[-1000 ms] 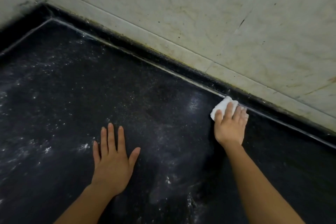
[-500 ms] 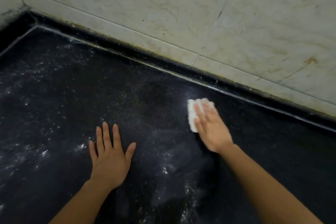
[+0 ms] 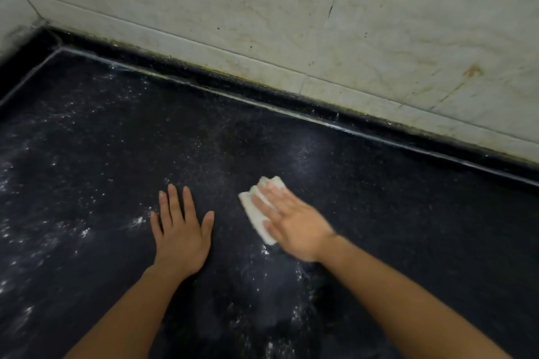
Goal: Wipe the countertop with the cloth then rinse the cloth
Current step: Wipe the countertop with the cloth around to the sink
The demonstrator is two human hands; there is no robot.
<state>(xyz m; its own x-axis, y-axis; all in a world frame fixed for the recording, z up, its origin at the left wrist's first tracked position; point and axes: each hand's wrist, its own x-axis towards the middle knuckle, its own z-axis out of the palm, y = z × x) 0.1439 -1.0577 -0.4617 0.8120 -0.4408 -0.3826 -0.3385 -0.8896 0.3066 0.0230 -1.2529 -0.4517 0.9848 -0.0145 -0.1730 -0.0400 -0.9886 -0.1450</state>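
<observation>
The right hand (image 3: 294, 224) is smeared with blur, so its finger edges are hard to trace. What shows is a flat hand with straight fingers lying on top of the white cloth (image 3: 254, 218), pressing it to the black countertop (image 3: 408, 213) rather than curling round it. Much of the cloth is hidden under those fingers. Only its folded edges show, toward 9 and 12 o'clock of the hand, and how it is folded cannot be made out.

The left hand (image 3: 180, 230) lies at 9 o'clock of the cloth, near it but apart, palm down on the counter with fingers straight and slightly spread, holding nothing. Both forearms are cut off by the bottom edge.

White powdery specks (image 3: 137, 220) dust the dark surface, thickest toward 9 o'clock of the left hand and at 6 o'clock of the cloth. A dark raised ledge (image 3: 320, 109) runs along the stained pale wall tiles (image 3: 291, 23) at 12 o'clock. The corner at 10 o'clock is dim.
</observation>
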